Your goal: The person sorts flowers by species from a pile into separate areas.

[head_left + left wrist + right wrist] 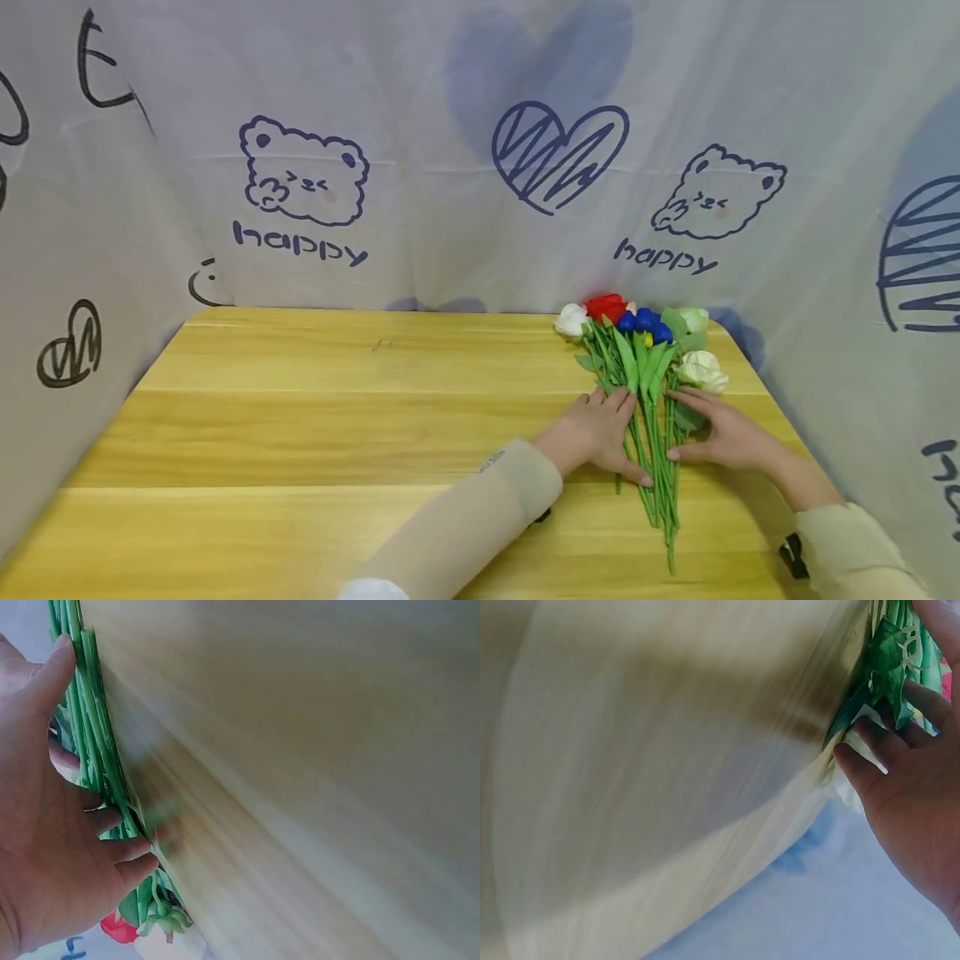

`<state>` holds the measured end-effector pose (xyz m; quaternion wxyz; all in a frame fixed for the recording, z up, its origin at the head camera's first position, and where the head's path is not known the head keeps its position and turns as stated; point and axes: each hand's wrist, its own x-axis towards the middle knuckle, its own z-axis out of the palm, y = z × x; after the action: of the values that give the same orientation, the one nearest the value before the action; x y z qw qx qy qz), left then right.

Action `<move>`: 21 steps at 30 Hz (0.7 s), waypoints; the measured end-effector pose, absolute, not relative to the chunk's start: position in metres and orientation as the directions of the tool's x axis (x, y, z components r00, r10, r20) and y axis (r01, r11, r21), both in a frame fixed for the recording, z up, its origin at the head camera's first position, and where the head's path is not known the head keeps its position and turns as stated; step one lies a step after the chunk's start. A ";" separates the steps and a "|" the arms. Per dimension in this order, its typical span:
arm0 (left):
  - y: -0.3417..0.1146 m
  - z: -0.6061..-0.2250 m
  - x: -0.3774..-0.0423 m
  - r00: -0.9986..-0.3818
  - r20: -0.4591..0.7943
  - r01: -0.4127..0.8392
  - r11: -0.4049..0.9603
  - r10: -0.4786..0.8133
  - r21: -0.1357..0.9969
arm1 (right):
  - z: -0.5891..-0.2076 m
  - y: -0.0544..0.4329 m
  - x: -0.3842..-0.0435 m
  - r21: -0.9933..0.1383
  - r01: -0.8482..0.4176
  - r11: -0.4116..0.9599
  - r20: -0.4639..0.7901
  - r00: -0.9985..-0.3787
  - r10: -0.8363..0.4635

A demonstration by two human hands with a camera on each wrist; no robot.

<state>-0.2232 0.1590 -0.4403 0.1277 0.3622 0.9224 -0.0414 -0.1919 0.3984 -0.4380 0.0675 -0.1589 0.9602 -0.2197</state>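
A bunch of artificial flowers lies on the wooden table at the right, its green stems [656,450] pointing toward me. Among the heads are a red rose [606,307], a white flower [572,320], several blue flowers [651,322] and a cream rose [702,370]. My left hand [600,429] rests against the left side of the stems, its fingers spread and fairly straight. From the right, my right hand [723,429] touches the bunch with extended fingers below the cream rose. In the right wrist view, its fingers lie beside green leaves [887,656].
The wooden table [300,433] stretches out to the left of the bunch. A pale cloth [420,192] with drawn bears and hearts hangs behind the table and along both sides. The flower heads lie close to the table's back edge.
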 end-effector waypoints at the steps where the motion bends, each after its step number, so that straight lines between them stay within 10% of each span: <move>1: 0.163 -0.440 -0.223 -0.702 -0.264 0.682 0.731 0.661 0.016 | -0.438 0.404 -0.192 -0.446 -0.278 0.851 -0.059 -0.939 -0.338; 21: 0.196 -0.434 -0.219 -0.683 -0.306 0.696 0.718 0.664 0.006 | -0.430 0.455 -0.203 -0.467 -0.222 0.856 -0.158 -0.931 -0.328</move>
<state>-0.2188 0.1965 -0.4344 0.1445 0.3711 0.9156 -0.0552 -0.2030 0.4545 -0.4302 0.1169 -0.1437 0.9562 -0.2266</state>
